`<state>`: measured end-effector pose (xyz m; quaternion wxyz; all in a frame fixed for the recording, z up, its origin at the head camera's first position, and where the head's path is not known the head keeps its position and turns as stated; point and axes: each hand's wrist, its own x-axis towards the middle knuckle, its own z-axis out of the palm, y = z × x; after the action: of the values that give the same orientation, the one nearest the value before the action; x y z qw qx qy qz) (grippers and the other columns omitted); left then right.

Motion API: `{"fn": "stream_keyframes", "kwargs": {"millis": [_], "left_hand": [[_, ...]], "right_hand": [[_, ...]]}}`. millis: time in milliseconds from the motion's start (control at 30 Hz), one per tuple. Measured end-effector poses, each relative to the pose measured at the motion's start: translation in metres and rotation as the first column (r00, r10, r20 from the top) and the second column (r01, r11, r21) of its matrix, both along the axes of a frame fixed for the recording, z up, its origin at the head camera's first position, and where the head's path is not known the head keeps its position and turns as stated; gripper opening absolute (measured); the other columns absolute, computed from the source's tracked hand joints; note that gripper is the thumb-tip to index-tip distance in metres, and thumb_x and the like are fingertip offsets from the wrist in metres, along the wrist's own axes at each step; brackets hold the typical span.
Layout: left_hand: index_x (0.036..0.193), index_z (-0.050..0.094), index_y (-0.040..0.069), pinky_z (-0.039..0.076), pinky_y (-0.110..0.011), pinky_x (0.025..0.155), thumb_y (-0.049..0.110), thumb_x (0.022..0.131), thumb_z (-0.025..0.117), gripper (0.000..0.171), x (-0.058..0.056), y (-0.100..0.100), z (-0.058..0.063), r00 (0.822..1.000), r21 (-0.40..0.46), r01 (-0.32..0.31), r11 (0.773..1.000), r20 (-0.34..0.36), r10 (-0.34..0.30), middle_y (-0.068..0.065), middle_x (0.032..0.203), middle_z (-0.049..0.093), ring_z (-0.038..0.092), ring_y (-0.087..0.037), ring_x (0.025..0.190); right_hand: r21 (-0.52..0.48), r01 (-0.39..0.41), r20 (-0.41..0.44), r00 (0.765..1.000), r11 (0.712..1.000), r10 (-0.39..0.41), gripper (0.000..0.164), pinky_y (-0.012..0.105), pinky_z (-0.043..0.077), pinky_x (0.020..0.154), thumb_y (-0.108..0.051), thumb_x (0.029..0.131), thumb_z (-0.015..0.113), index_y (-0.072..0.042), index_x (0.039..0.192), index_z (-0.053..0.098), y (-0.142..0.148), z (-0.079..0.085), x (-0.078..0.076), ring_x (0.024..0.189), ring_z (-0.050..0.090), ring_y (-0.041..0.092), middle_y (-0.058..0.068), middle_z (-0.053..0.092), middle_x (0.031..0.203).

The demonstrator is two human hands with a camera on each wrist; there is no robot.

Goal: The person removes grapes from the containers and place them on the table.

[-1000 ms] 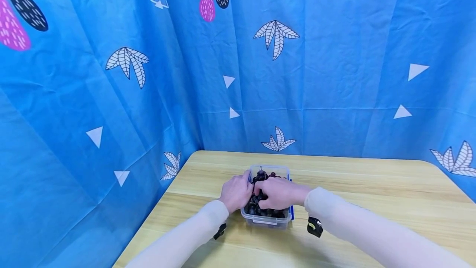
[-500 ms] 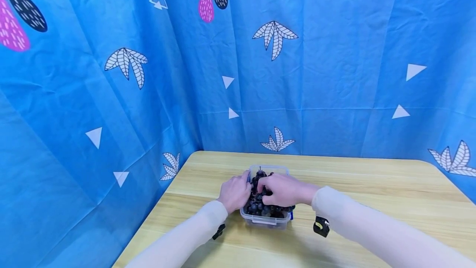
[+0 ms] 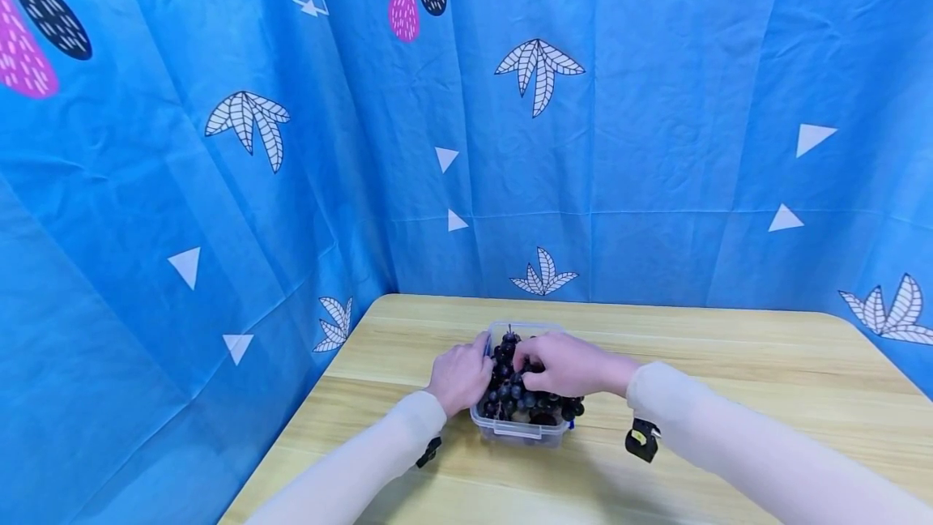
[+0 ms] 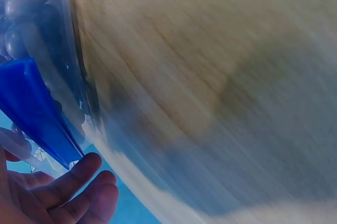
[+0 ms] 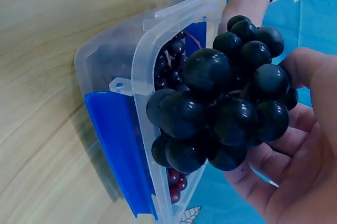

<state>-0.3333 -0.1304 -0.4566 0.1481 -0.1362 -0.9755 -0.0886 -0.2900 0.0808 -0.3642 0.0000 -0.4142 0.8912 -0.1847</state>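
Note:
A clear plastic container with blue side clips stands on the table, filled with dark grapes. My left hand grips its left rim, the fingers showing outside beside a blue clip in the left wrist view. From the right, my right hand holds a bunch of dark grapes by its upper part. That bunch is partly raised over the near right rim, a few grapes hanging past it. More grapes lie inside the container, some reddish. The stem in my right fingers is hidden.
The light wooden table extends around the container, mostly to the right. A blue patterned curtain hangs behind the table and along its left side. A black wrist camera hangs below the right sleeve.
My right hand has moved right and slightly up, drawing the bunch of grapes partly out over the container's right rim. The left hand stays on the left rim.

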Motion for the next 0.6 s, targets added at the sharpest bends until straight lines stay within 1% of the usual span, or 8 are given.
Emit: {"fn": "stream_keyframes", "kwargs": {"millis": [167, 267, 400, 500, 600], "left_hand": [[0.140, 0.039, 0.016, 0.050, -0.040, 0.062, 0.034, 0.093, 0.042, 0.051, 0.000, 0.000, 0.001, 1.000, 0.004, 0.003, 1.000, 0.000, -0.003, -0.009, 0.105, 0.067, 0.065, -0.026, 0.087], [0.141, 0.037, 0.016, 0.051, -0.039, 0.062, 0.035, 0.094, 0.041, 0.051, 0.000, 0.000, 0.001, 1.000, 0.003, 0.006, 1.000, 0.012, -0.006, -0.009, 0.106, 0.067, 0.064, -0.025, 0.086], [0.142, 0.036, 0.015, 0.051, -0.038, 0.063, 0.035, 0.094, 0.040, 0.052, 0.000, -0.001, 0.001, 1.000, 0.006, 0.014, 1.000, 0.022, -0.014, -0.009, 0.107, 0.066, 0.065, -0.025, 0.086], [0.142, 0.036, 0.014, 0.051, -0.039, 0.064, 0.035, 0.094, 0.040, 0.052, 0.000, -0.001, 0.000, 1.000, 0.008, 0.019, 1.000, 0.019, -0.019, -0.009, 0.110, 0.066, 0.065, -0.026, 0.087], [0.141, 0.037, 0.015, 0.052, -0.039, 0.064, 0.034, 0.094, 0.040, 0.052, -0.001, -0.001, 0.000, 1.000, 0.009, 0.020, 1.000, 0.014, -0.020, -0.009, 0.110, 0.066, 0.065, -0.025, 0.087]], "right_hand": [[-0.042, -0.036, 0.017, 0.999, 0.998, 0.037, 0.022, 0.022, 0.042, 0.056, -0.019, 0.086, 0.055, -0.020, 0.107, 0.063, 0.006, 0.001, -0.001, 0.055, 0.044, 0.002, -0.011, 0.058, 0.081], [-0.052, -0.023, 0.028, 0.999, 0.998, 0.024, 0.021, 0.022, 0.041, 0.054, -0.020, 0.087, 0.055, -0.022, 0.106, 0.062, 0.009, 0.002, -0.001, 0.053, 0.043, 0.001, -0.011, 0.056, 0.074], [-0.065, 0.014, 0.040, 0.999, 0.998, -0.011, 0.015, 0.023, 0.041, 0.054, -0.021, 0.086, 0.057, -0.024, 0.099, 0.061, 0.014, 0.004, -0.002, 0.052, 0.042, 0.001, -0.011, 0.048, 0.061], [-0.077, 0.034, 0.038, 0.999, 0.996, -0.031, 0.012, 0.022, 0.040, 0.054, -0.021, 0.085, 0.057, -0.025, 0.096, 0.059, 0.018, 0.004, -0.003, 0.052, 0.041, 0.001, -0.013, 0.046, 0.060], [-0.095, 0.042, 0.037, 0.999, 0.995, -0.039, 0.012, 0.022, 0.039, 0.051, -0.021, 0.085, 0.057, -0.026, 0.097, 0.058, 0.022, 0.005, -0.003, 0.050, 0.039, 0.001, -0.013, 0.044, 0.058]]}}
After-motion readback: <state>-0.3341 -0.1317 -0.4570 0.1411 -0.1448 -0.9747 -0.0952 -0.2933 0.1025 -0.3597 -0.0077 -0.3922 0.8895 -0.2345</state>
